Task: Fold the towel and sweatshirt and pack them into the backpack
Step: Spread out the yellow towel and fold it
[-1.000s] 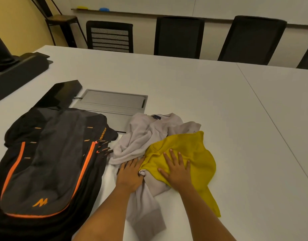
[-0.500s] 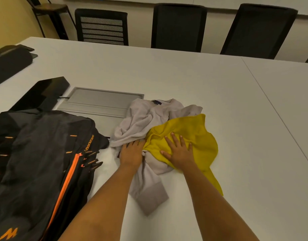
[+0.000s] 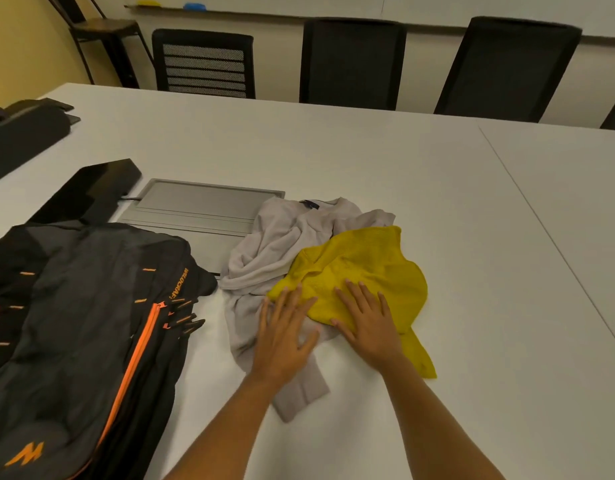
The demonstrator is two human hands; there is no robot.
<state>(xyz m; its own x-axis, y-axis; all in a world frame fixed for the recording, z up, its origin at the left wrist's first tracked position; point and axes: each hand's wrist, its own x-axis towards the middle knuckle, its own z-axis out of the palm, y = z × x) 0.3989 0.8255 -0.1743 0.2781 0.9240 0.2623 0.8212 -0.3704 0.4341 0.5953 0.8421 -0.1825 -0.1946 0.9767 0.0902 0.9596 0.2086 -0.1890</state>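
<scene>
Both hands spread flat: left hand (image 3: 282,336) on grey sweatshirt (image 3: 264,258), right hand (image 3: 366,322) on yellow towel (image 3: 365,265). Backpack (image 3: 81,327) at 9 o'clock on desk (image 3: 368,161).

Towel (image 3: 361,271) and sweatshirt (image 3: 271,244) lying heaped on the tabletop (image 3: 368,161), backpack (image 3: 84,323) lying to their left.
The towel is lying over the sweatshirt's right part. The left hand (image 3: 285,337) is resting flat on the sweatshirt, fingertips touching the towel's near-left edge; the right hand (image 3: 368,323) is lying flat on the towel. A recessed panel (image 3: 198,209) is sitting behind the backpack, its right corner under the sweatshirt. Chairs (image 3: 351,60) are standing behind the tabletop.
</scene>
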